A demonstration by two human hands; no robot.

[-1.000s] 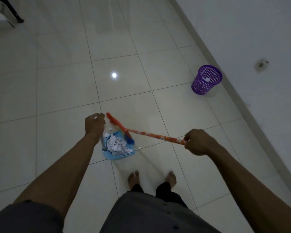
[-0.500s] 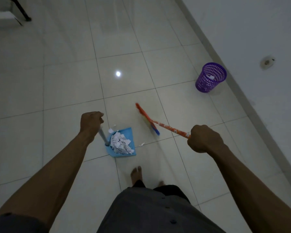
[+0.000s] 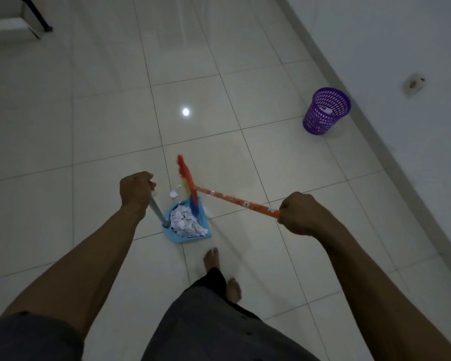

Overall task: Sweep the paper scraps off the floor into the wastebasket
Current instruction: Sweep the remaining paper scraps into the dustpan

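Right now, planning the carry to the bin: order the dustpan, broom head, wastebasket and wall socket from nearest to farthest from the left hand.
1. Dustpan: handle gripped by the left hand.
2. Broom head: just to its right.
3. Wastebasket: far right, near the wall.
4. Wall socket: on the wall beyond it.

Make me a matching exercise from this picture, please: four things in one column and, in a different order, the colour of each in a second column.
Things
1. dustpan
2. wastebasket
3. broom handle
4. paper scraps

Colours
a. white
b. orange
c. blue
d. purple

Right pairs: 1-c, 2-d, 3-b, 4-a.
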